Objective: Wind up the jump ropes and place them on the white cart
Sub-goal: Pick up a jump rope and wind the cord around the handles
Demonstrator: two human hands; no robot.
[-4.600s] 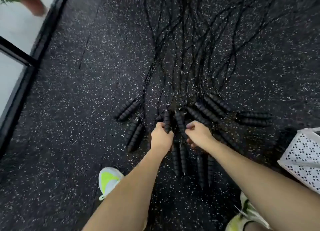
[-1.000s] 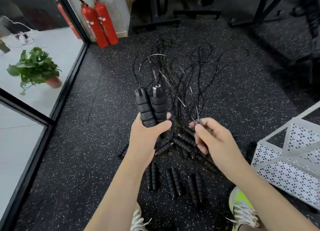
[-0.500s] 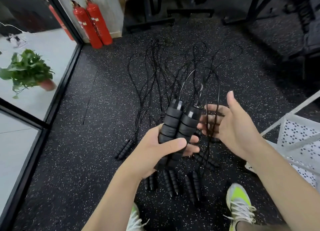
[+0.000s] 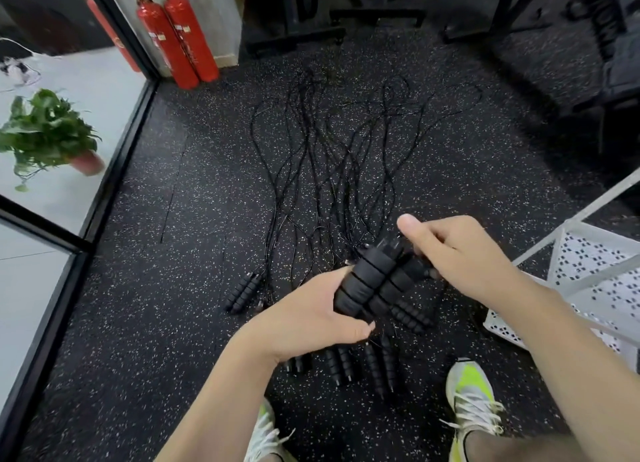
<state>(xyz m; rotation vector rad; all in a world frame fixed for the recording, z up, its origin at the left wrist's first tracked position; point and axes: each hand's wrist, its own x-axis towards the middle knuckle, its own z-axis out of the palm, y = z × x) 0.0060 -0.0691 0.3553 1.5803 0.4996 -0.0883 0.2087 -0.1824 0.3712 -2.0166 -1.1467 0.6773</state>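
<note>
Jump-rope handles [image 4: 372,281] — a black ribbed pair, side by side — sit gripped in the left hand [image 4: 311,317] above the speckled floor [image 4: 173,323]. The right hand [image 4: 457,250], fingers curled, holds their top end. Beside it stands the white cart [image 4: 588,274].

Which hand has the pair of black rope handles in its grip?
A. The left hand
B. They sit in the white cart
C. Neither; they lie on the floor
A: the left hand is wrapped round the handles, which are lifted off the floor, while the right hand works at their top end beside the cart.
</note>
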